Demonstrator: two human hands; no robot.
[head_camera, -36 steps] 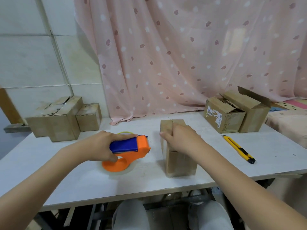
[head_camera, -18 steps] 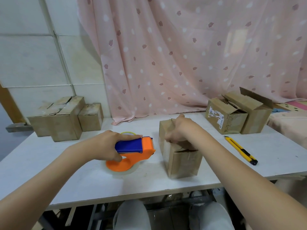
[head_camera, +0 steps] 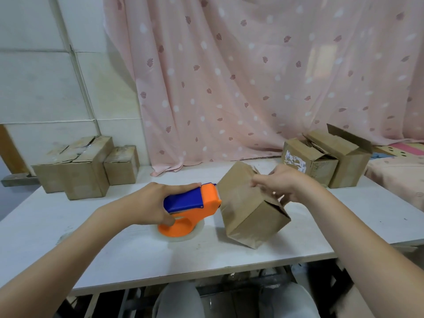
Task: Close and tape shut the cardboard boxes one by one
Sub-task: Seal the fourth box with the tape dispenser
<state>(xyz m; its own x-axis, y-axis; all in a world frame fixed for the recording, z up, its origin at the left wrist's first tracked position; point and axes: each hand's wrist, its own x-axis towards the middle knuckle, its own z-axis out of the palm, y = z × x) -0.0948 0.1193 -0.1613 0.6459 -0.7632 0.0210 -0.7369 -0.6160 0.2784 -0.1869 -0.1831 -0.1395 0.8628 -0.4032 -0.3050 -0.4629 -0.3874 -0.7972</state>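
A small brown cardboard box point(head_camera: 247, 210) is tipped up on one lower corner near the front of the white table point(head_camera: 114, 255). My right hand point(head_camera: 284, 187) grips its upper right side, fingers over the top edge. Just left of it, my left hand point(head_camera: 151, 203) holds the blue handle of an orange tape dispenser point(head_camera: 195, 205), whose clear tape roll rests on the table. The dispenser's front edge nearly touches the box's left face.
Closed cardboard boxes point(head_camera: 78, 166) stand at the back left by the wall. Two boxes with open flaps point(head_camera: 321, 157) stand at the back right. A pink curtain point(head_camera: 252, 76) hangs behind the table. My knees show below the front edge.
My right hand has tilted and turned the small box from flat on the table up onto its corner. The left hand with the tape dispenser has stayed close beside it.
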